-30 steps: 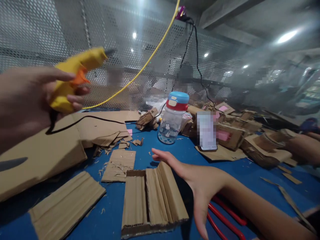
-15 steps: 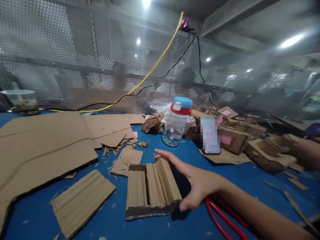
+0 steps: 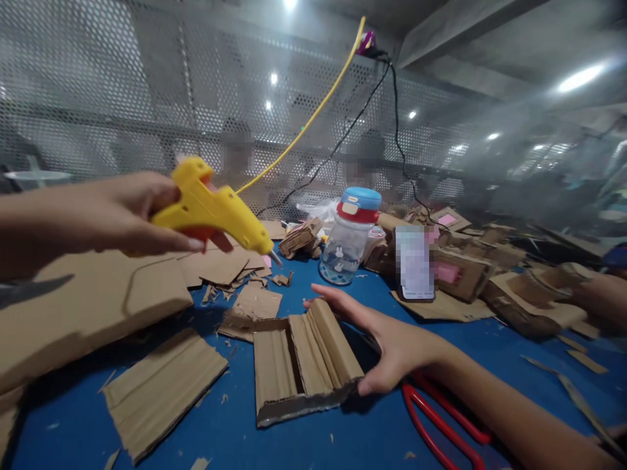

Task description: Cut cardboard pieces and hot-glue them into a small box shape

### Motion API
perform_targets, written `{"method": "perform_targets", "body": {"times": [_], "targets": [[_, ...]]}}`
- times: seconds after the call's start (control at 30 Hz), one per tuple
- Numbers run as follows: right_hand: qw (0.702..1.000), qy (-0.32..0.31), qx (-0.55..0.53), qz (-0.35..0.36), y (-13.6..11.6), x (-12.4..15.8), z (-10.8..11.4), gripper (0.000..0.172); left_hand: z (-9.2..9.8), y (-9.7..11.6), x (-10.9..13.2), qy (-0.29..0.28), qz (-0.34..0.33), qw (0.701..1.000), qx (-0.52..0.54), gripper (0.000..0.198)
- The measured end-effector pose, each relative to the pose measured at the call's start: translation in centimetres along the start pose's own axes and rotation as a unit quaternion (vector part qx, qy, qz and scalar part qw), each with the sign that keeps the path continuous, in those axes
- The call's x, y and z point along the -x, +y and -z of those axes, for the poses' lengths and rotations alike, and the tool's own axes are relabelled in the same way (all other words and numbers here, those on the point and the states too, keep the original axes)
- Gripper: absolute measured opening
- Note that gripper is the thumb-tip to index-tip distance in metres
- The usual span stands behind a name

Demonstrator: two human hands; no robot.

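Note:
My left hand (image 3: 132, 209) is wrapped round a yellow hot glue gun (image 3: 215, 212), lifted above the cardboard at the left. The gun's metal nozzle points down and to the right. My right hand (image 3: 392, 343) grips a small cardboard box (image 3: 277, 365) lying on the blue table, thumb at its near right corner and fingertips at its far right end. Inside the box there is a dark gap, with folded strips along the right side. Red-handled scissors (image 3: 441, 418) lie partly beneath my right forearm; their blades are hidden.
Flat cardboard sheets (image 3: 98, 313) and a loose panel (image 3: 164, 391) cover the left. Behind the box stand a water bottle (image 3: 347, 238) and a phone (image 3: 415, 264). Cardboard constructions (image 3: 460, 267) crowd the right, near another person's arm (image 3: 605, 290). A yellow cord (image 3: 313, 117) hangs behind.
My left hand has come into view from the left with the glue gun, its yellow cord shifting along. My right hand keeps its grip on the box, nearly unmoved.

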State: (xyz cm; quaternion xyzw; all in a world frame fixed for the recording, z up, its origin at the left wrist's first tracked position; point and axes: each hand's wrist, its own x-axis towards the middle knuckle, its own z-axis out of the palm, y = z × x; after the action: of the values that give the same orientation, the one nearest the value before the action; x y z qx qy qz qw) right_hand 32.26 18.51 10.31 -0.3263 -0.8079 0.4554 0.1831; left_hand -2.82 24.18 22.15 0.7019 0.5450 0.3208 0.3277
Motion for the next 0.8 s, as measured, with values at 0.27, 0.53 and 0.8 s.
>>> {"method": "perform_targets", "body": {"times": [0.27,0.53,0.8], "targets": [[0.999,-0.008,0.028,-0.019,-0.6,0.3,0.3,0.116,-5.3,-1.2,-1.5,-0.223,-0.151,0.957,-0.105,0.026],[0.999,0.000,0.026,-0.020,-0.4,0.0,0.1,0.124,-5.6,-2.9,-2.1,-0.270,-0.140,0.938,-0.163,0.037],[1.000,0.018,0.017,-0.002,-0.1,0.1,-0.1,0.118,-5.9,-3.0,-2.3,-0.277,-0.164,0.934,-0.156,0.030]]}}
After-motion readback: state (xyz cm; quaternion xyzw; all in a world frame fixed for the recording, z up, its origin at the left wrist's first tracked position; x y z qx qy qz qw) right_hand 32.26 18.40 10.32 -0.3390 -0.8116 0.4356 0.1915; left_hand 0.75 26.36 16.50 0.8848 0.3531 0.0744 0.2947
